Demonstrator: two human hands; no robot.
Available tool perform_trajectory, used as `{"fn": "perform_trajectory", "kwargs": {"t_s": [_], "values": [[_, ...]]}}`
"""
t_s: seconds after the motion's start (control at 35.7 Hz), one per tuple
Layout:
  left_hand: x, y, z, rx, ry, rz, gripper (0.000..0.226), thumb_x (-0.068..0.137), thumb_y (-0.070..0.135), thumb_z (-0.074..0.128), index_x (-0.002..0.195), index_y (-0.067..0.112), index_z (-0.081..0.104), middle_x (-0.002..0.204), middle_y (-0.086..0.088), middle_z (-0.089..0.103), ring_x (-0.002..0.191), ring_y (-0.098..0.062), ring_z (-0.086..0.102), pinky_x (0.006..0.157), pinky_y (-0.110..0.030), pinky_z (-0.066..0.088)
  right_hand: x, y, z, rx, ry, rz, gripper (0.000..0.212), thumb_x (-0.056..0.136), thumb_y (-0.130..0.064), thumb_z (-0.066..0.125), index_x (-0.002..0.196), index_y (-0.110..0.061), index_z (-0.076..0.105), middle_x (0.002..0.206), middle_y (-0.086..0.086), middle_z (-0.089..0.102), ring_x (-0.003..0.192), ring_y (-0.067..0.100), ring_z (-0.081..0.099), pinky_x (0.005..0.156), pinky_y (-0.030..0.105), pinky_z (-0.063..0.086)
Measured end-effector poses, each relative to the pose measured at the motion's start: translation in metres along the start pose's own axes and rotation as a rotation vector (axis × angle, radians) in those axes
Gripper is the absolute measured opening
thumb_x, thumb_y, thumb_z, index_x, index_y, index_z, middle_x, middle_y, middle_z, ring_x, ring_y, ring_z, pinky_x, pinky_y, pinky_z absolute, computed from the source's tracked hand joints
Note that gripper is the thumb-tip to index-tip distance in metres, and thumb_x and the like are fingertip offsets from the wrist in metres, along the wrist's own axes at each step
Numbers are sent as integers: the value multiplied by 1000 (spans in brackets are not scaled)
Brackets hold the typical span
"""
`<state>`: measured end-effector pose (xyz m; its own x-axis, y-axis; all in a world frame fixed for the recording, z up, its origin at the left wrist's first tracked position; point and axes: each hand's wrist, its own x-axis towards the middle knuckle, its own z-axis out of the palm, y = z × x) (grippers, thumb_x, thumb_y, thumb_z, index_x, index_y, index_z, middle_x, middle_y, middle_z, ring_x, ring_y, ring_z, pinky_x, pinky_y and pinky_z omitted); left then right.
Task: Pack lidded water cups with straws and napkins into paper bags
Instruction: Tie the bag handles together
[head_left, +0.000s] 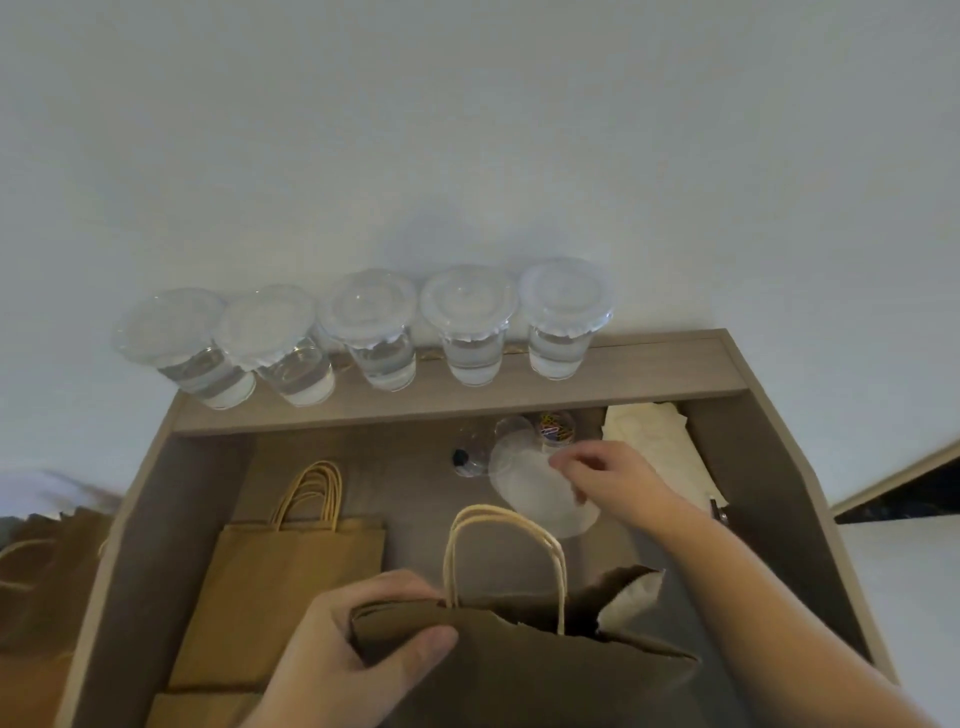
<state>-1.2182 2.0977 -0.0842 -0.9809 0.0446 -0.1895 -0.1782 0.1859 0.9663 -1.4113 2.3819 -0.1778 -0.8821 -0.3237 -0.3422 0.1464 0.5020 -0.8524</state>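
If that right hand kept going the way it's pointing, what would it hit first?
Probably the small clear cup just past the fingers of the right hand, beside the tub of paper clips. Depth is unclear, so it might pass over it.

5 lidded cups (382, 332) are standing in a row on the back ledge (649, 364), against the wall. Below & in front, on the lower surface: flat bag stack (280, 587) is lying at L, handles pointing back. The upright bag (519, 670) is standing front-centre, w/ L hand (343, 654) gripping its L top edge & a napkin (631, 603) sitting inside at R. Behind it the lid pile (530, 493) is lying under R hand (608, 478). The clip cup (556, 428) is sitting behind the lids, napkin stack (654, 441) to its R. More bags (36, 571) are lying far L, off the unit.
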Motion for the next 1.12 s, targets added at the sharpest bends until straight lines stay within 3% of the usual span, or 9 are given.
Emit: {"fn": "perform_trajectory", "kwargs": {"t_s": [0.06, 0.11, 0.25, 0.45, 0.67, 0.81, 0.92, 1.01, 1.12], "values": [[1, 2, -1, 22, -29, 13, 32, 76, 45, 87, 94, 19, 84, 92, -10, 76, 86, -23, 73, 81, -40, 57, 26, 3, 13, -124, 280, 58, 21, 100, -23, 65, 108, -36, 78, 103, -11, 74, 101, 14, 70, 88, 30, 50], [1, 3, -2, 23, -47, 22, 31, 79, 42, 87, 95, 16, 82, 91, -9, 74, 86, -23, 72, 81, -36, 55, 47, 5, 18, -135, 372, 62, 23, 96, -19, 66, 107, -33, 80, 102, -7, 75, 105, 22, 69, 87, 28, 49], [-2, 1, -3, -13, -69, 52, 38, 83, 42, 87, 104, 12, 81, 100, -12, 74, 95, -28, 72, 86, -44, 55, 77, 8, 13, -393, 389, 103, 15, 95, -26, 64, 91, -21, 78, 101, 11, 77, 99, 38, 69, 76, 35, 53], [-5, -3, -5, 4, -56, 115, 36, 84, 47, 86, 107, 20, 82, 103, -2, 75, 99, -22, 73, 90, -31, 56, 86, 4, 8, -465, 337, 115, 26, 92, -46, 71, 72, -29, 70, 81, -7, 72, 86, 23, 67, 76, 35, 58], [-5, -3, -3, 33, -47, 139, 35, 85, 43, 87, 110, 19, 81, 105, -5, 75, 99, -24, 73, 90, -41, 57, 79, -4, 15, -617, 370, 77, 24, 97, -27, 61, 76, -24, 71, 90, 0, 74, 89, 27, 66, 65, 28, 45], [-8, -2, 1, 52, 3, 160, 32, 84, 40, 87, 108, 19, 82, 103, -6, 75, 99, -26, 73, 88, -42, 57, 78, -1, 16, -665, 415, 9, 33, 90, -10, 59, 59, -19, 52, 76, 11, 71, 78, 36, 66, 57, 27, 34], [-12, -5, 6, 84, 94, 226, 26, 82, 30, 86, 103, 15, 82, 98, -7, 74, 92, -26, 73, 80, -39, 58, 78, -1, 17, -684, 462, -36, 21, 94, -10, 60, 77, -6, 71, 87, 21, 73, 84, 42, 67, 63, 34, 44], [-14, -4, 6, 75, 98, 225, 26, 81, 31, 85, 102, 16, 81, 100, -6, 74, 94, -26, 74, 81, -39, 58, 76, -1, 18, -680, 486, -68, 19, 98, -9, 60, 94, 2, 74, 102, 27, 71, 97, 47, 65, 76, 43, 52], [-17, 0, 4, 144, 87, 227, 28, 83, 36, 85, 107, 22, 80, 104, -5, 74, 95, -25, 73, 81, -32, 58, 61, -10, 14, -541, 423, -42, 14, 100, -9, 59, 96, -5, 71, 98, 21, 70, 96, 44, 65, 72, 37, 46]]}}
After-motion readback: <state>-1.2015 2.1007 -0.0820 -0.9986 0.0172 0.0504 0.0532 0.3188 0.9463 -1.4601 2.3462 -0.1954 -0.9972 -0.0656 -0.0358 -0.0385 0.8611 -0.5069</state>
